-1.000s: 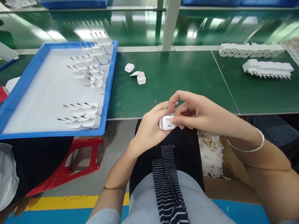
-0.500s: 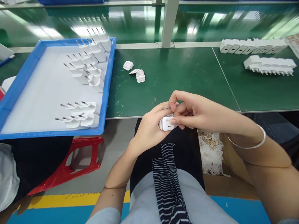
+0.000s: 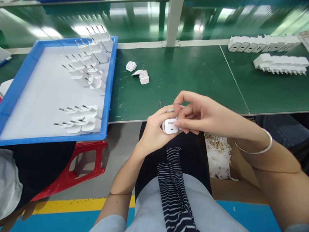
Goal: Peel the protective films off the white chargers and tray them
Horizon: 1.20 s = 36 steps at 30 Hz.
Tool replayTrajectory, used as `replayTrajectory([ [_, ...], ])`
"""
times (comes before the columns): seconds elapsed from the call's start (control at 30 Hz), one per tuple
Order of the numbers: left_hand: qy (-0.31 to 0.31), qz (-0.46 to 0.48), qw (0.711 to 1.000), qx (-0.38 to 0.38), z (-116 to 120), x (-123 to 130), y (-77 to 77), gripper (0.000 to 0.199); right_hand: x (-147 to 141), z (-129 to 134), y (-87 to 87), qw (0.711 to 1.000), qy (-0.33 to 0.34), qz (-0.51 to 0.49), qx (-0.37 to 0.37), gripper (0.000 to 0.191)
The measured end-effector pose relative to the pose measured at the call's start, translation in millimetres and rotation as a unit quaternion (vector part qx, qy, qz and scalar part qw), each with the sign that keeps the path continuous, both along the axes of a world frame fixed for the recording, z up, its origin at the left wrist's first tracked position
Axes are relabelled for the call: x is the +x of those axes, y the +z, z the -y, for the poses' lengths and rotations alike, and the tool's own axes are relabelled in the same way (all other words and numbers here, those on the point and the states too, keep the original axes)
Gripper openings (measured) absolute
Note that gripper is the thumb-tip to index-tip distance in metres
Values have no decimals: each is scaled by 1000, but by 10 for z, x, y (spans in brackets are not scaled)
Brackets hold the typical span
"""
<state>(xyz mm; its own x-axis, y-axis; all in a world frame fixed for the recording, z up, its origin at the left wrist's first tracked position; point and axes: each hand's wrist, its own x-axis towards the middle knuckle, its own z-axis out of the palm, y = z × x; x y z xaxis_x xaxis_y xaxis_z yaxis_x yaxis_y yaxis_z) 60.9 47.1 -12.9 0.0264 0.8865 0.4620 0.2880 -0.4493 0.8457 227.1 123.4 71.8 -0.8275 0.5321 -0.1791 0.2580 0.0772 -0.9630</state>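
Bench point(image 3: 193, 74) is dark green, tray point(image 3: 108, 93) bright blue with a white liner point(image 3: 48, 96), and the chargers point(image 3: 96, 53) in it are white too. Stool point(image 3: 98, 161) on the left is red, floor has a yellow stripe point(image 3: 72, 205) beside blue, and that sash point(image 3: 172, 190) is black with thin white stripes.

Smooth plast. charger point(image 3: 171, 126), semi-gloss plast. tray point(image 3: 111, 80), shiny met. bangle point(image 3: 259, 152), matt cloth strap point(image 3: 172, 190)

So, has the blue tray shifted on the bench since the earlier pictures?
No: the blue tray overhangs the front edge of the green bench just as before.
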Motion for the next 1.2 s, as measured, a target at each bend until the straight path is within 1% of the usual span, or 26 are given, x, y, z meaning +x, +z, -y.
replayTrajectory([
  [0.07, 1, 36, 999, 5, -9, -13, -9, 32, 51, 30, 18, 998, -30, -45, -22, 18],
  [0.1, 2, 45, 999, 7, -9, -22, -9, 34, 79, 54, 14, 996, -60, -69, -18, 17],
  [0.17, 6, 50, 999, 8, -5, -41, -3, 36, 125, 116, -36, 984, -140, -109, 17, 17],
  [0.23, 12, 50, 999, 11, 3, -55, 5, 37, 135, 192, -143, 964, -219, -136, 69, 21],
  [0.27, 13, 50, 999, 14, 7, -58, 8, 37, 121, 231, -211, 954, -248, -144, 88, 24],
  [0.33, 15, 53, 998, 22, 12, -56, 12, 37, 61, 304, -350, 945, -274, -158, 86, 30],
  [0.4, 12, 53, 998, 31, 17, -47, 14, 36, -27, 361, -459, 949, -265, -167, 42, 36],
  [0.47, 7, 47, 998, 40, 29, -35, 18, 36, -117, 396, -517, 955, -246, -166, -3, 43],
  [0.5, 7, 41, 998, 44, 39, -29, 20, 35, -155, 405, -528, 957, -240, -163, -13, 45],
  [0.57, 15, 27, 998, 50, 71, -15, 25, 35, -210, 414, -528, 961, -226, -159, -22, 46],
  [0.67, 36, 20, 998, 53, 135, 10, 25, 37, -239, 420, -504, 967, -196, -160, -30, 41],
  [0.77, 48, 35, 997, 48, 189, 28, 25, 38, -228, 441, -479, 969, -187, -159, -16, 36],
  [0.83, 43, 49, 997, 45, 207, 27, 35, 38, -220, 463, -468, 972, -175, -159, -7, 44],
  [0.93, 32, 57, 997, 41, 208, 12, 57, 40, -240, 505, -468, 970, -176, -168, -7, 64],
  [0.97, 31, 59, 997, 38, 205, 9, 60, 41, -255, 522, -471, 968, -186, -171, -4, 67],
  [1.07, 31, 71, 997, 32, 198, 21, 45, 42, -300, 555, -486, 963, -208, -169, 14, 66],
  [1.13, 31, 81, 996, 30, 202, 35, 27, 40, -297, 536, -501, 967, -190, -169, 12, 71],
  [1.2, 29, 83, 996, 27, 217, 12, 43, 37, -250, 463, -526, 974, -132, -183, -28, 84],
])
